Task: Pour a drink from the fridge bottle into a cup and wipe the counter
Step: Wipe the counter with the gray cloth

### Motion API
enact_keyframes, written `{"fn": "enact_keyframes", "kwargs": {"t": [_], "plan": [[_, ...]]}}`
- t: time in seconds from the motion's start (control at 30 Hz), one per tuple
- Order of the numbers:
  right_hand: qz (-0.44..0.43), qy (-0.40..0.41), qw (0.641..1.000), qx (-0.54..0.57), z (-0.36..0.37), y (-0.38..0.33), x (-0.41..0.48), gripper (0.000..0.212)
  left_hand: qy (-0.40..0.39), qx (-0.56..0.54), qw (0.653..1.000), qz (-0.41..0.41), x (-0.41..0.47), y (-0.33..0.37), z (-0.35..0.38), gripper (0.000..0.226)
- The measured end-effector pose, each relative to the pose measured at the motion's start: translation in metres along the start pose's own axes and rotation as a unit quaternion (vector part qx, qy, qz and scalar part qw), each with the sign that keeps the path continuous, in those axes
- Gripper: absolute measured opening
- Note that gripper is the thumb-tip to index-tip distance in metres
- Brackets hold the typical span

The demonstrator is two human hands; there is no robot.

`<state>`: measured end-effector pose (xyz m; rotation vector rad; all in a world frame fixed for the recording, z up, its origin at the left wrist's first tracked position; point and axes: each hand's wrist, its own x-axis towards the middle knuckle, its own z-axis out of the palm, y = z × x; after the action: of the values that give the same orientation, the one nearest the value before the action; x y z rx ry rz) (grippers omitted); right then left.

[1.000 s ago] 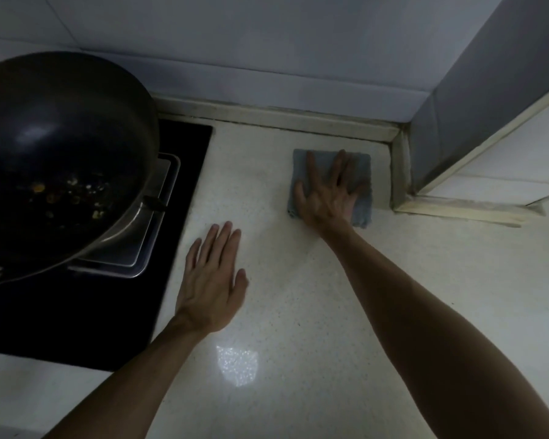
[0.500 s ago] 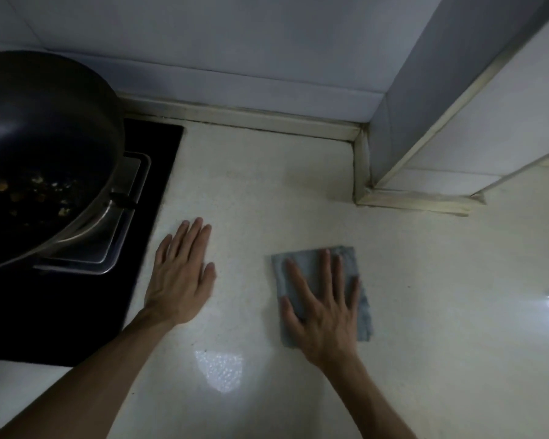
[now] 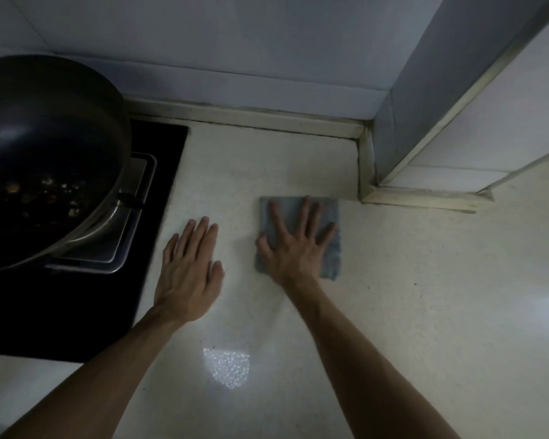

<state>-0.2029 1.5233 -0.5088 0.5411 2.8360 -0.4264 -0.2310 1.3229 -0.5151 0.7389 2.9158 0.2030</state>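
A folded grey-blue cloth (image 3: 330, 213) lies flat on the pale speckled counter (image 3: 425, 312), a little in front of the wall corner. My right hand (image 3: 293, 245) presses down on the cloth with its fingers spread. My left hand (image 3: 189, 270) rests flat on the bare counter just left of the cloth, palm down, fingers together, holding nothing. No bottle or cup is in view.
A dark wok (image 3: 45, 160) with food bits sits on a black hob (image 3: 61, 312) at the left. A tiled wall (image 3: 235, 58) runs along the back. A tiled pillar (image 3: 457, 122) juts onto the counter at the right.
My right hand slid the cloth from the back corner toward me, then part of the way back toward the wall. My left hand stayed flat on the counter.
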Motion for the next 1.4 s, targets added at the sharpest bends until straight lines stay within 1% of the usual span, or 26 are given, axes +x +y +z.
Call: {"fn": "enact_keyframes", "kwargs": {"t": [0.07, 0.13, 0.2, 0.27, 0.37, 0.47, 0.57, 0.63, 0.73, 0.8, 0.93, 1.03, 1.13, 1.27, 1.33, 1.4], "plan": [[-0.048, -0.007, 0.999, 0.006, 0.012, -0.025, -0.019, 0.077, -0.002, 0.006, 1.0, 0.001, 0.0, -0.001, 0.0, 0.067], [-0.095, 0.001, 0.995, 0.018, 0.026, -0.036, -0.049, 0.075, -0.004, 0.013, 1.0, 0.002, -0.001, -0.001, 0.0, 0.066], [-0.112, 0.011, 0.993, 0.024, 0.034, -0.028, -0.074, 0.075, -0.006, 0.016, 1.0, 0.008, -0.001, -0.003, 0.001, 0.065], [-0.108, 0.004, 0.994, 0.021, 0.033, -0.009, -0.093, 0.073, -0.005, 0.012, 1.0, 0.01, -0.001, -0.004, 0.001, 0.065], [-0.056, -0.006, 0.998, 0.023, 0.023, 0.033, -0.113, 0.074, 0.001, 0.018, 1.0, 0.012, -0.001, -0.005, 0.002, 0.065], [0.047, 0.023, 0.998, 0.023, 0.008, 0.094, -0.117, 0.076, 0.001, 0.02, 1.0, 0.011, -0.001, -0.003, 0.001, 0.065], [0.141, 0.038, 0.989, 0.028, -0.01, 0.146, -0.104, 0.08, 0.0, 0.015, 1.0, 0.006, -0.002, -0.002, 0.001, 0.065], [0.171, 0.048, 0.984, 0.028, -0.018, 0.158, -0.083, 0.085, 0.0, 0.011, 1.0, 0.003, -0.001, -0.001, 0.002, 0.065], [0.18, 0.053, 0.981, 0.043, -0.021, 0.139, -0.045, 0.093, -0.002, 0.006, 1.0, 0.001, -0.001, -0.001, 0.003, 0.065], [0.16, 0.053, 0.985, 0.04, -0.017, 0.113, -0.026, 0.089, -0.001, 0.006, 1.0, 0.001, -0.001, -0.002, 0.004, 0.065], [0.085, 0.036, 0.995, 0.035, -0.012, 0.052, -0.006, 0.087, 0.002, 0.002, 1.0, 0.0, -0.002, 0.0, 0.002, 0.065], [0.041, 0.006, 0.999, 0.021, -0.001, 0.005, -0.011, 0.086, 0.004, 0.007, 1.0, -0.001, -0.001, -0.001, 0.002, 0.066], [-0.01, -0.001, 1.0, 0.029, 0.017, -0.026, -0.036, 0.084, 0.004, 0.007, 1.0, 0.006, -0.001, -0.002, 0.002, 0.066], [-0.067, 0.008, 0.996, 0.061, 0.035, -0.023, -0.089, 0.078, 0.0, 0.009, 1.0, 0.005, -0.001, -0.003, 0.004, 0.067], [-0.071, 0.025, 0.996, 0.05, 0.04, -0.008, -0.115, 0.075, -0.001, 0.012, 1.0, 0.004, -0.001, -0.003, 0.004, 0.068], [-0.051, 0.037, 0.997, 0.038, 0.041, 0.014, -0.133, 0.075, -0.002, 0.021, 1.0, 0.003, -0.001, -0.003, 0.004, 0.068]]}}
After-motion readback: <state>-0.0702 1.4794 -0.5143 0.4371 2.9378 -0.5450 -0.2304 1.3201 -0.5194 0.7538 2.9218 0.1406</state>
